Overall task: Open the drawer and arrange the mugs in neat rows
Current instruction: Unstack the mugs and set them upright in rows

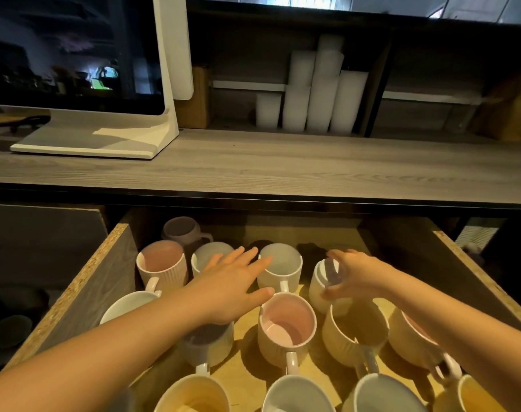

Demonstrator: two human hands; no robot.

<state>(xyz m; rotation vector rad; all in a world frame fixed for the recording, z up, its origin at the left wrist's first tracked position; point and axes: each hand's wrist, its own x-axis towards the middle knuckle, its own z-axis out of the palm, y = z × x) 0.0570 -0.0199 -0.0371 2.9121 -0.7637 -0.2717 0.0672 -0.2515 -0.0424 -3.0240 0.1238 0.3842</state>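
The drawer (110,281) is standing open below the bench (283,168), holding ribbed ceramic mugs in loose rows. Taking the pink mug (286,325) as landmark: the left hand (232,281) is hovering just behind and left of it, its grip released, fingers spread flat. The right hand (357,275) is working behind and right, its grip closing on the rim of a tilted white mug (324,286). Mugs are probably rigid, moderately heavy, chippable; handle or rim seems the safest hold.
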